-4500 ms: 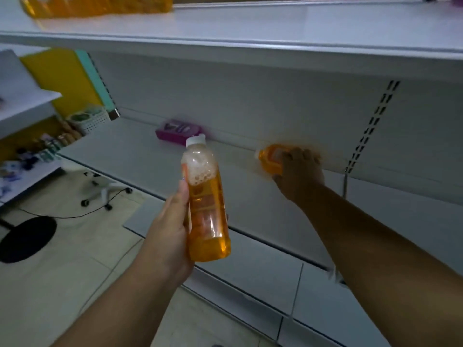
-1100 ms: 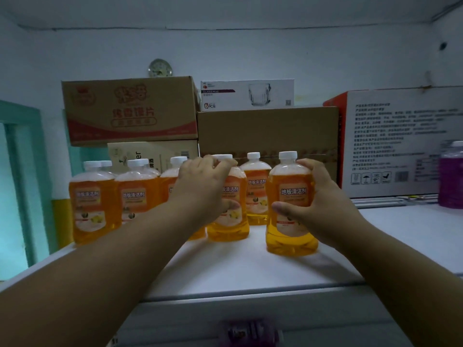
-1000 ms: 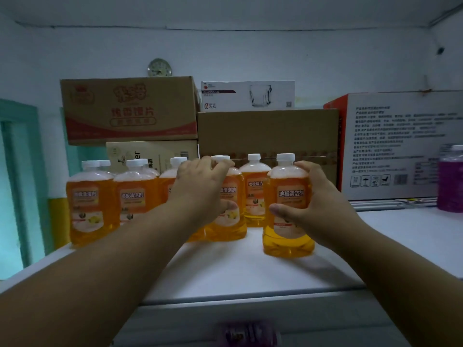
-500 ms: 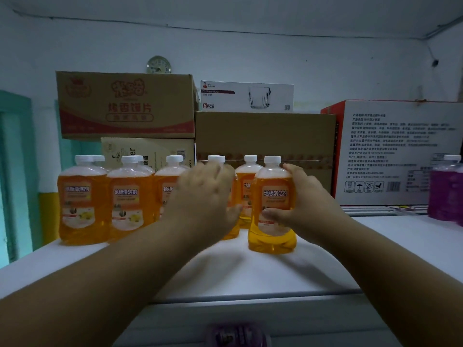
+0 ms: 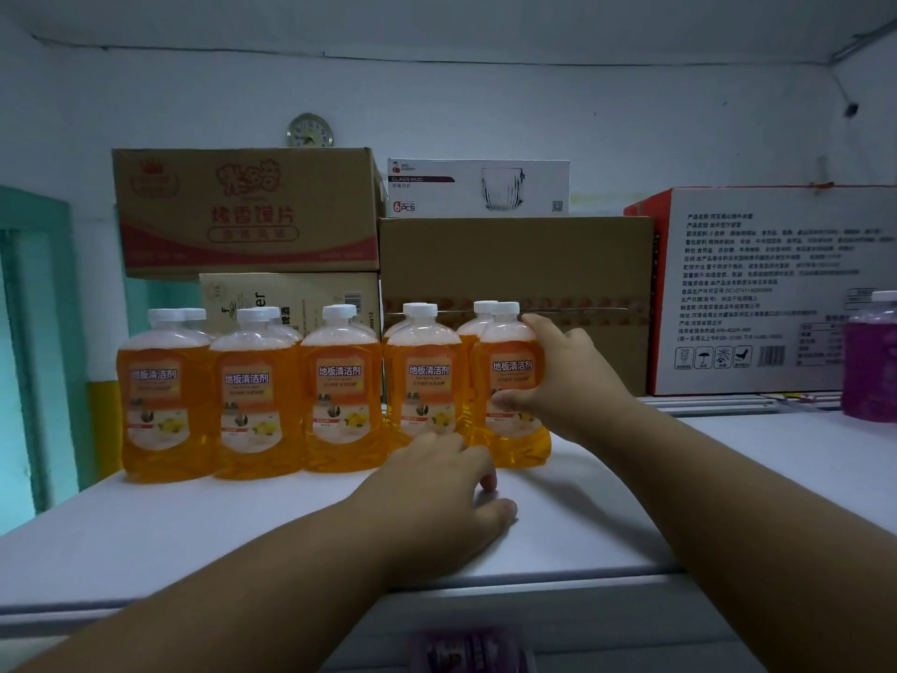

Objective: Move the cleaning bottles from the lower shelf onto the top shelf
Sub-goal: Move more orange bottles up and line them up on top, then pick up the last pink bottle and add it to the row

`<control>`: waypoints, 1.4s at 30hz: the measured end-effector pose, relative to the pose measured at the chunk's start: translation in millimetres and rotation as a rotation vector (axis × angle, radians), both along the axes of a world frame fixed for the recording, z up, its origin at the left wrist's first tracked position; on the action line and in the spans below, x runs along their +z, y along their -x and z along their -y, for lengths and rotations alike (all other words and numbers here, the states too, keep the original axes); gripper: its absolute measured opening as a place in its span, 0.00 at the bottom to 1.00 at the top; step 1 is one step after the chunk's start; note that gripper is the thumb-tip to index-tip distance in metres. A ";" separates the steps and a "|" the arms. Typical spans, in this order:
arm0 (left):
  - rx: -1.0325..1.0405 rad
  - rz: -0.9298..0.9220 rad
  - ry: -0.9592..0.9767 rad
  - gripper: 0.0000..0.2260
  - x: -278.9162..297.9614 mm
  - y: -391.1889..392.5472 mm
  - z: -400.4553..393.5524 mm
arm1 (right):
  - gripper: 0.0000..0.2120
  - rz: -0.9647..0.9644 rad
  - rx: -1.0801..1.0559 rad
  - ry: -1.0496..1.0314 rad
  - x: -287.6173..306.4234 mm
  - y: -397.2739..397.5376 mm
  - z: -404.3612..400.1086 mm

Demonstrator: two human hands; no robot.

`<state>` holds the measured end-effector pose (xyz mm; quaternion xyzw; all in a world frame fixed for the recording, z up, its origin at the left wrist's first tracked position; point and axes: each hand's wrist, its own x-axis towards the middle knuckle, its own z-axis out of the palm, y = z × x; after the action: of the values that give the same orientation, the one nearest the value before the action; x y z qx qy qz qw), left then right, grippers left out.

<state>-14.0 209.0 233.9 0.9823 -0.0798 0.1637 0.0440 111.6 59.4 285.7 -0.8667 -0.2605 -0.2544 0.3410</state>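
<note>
Several orange cleaning bottles with white caps stand in rows on the white top shelf (image 5: pixel 631 502). My right hand (image 5: pixel 568 381) is wrapped around the rightmost orange bottle (image 5: pixel 514 376), which stands upright at the right end of the front row. Beside it on the left stands another orange bottle (image 5: pixel 427 376). My left hand (image 5: pixel 446 497) rests low on the shelf in front of that bottle, fingers loosely curled and holding nothing. The lower shelf is out of view.
Cardboard boxes (image 5: pixel 514 274) are stacked behind the bottles. A red and white carton (image 5: pixel 757 289) stands at the right, with a purple bottle (image 5: pixel 871 361) at the far right edge. A purple packet (image 5: pixel 471 650) shows below the shelf's front lip.
My left hand has let go of its bottle and dropped down onto the shelf. My right hand has slid its bottle left, into line with the front row.
</note>
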 end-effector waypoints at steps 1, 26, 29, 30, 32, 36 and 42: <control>0.003 0.000 -0.001 0.14 0.6 -0.1 0.0 | 0.48 0.005 -0.004 0.002 -0.1 -1.3 -0.7; 0.169 0.323 0.134 0.04 1.3 37.6 30.5 | 0.37 0.240 0.127 0.024 -16.4 65.6 41.8; 0.181 0.514 0.170 0.06 -11.6 65.4 69.0 | 0.32 0.290 0.225 -0.009 -19.5 95.1 69.1; 0.176 0.571 0.169 0.08 -18.4 75.5 82.3 | 0.30 0.309 0.254 -0.021 -22.3 106.5 77.8; 0.155 0.609 0.189 0.12 -36.3 96.4 105.2 | 0.29 0.328 0.314 -0.042 -31.2 130.2 92.5; 0.166 0.429 0.238 0.18 -86.7 121.3 125.7 | 0.30 0.289 0.416 -0.025 -60.8 172.5 106.3; 0.186 0.215 0.290 0.18 -170.6 113.6 105.3 | 0.27 0.262 0.468 0.015 -109.6 193.1 106.4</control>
<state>-127.6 103.7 63.3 0.9458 0.0315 0.2805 0.1608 -81.5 -47.0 176.1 -0.7450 -0.4977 -0.2767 0.3474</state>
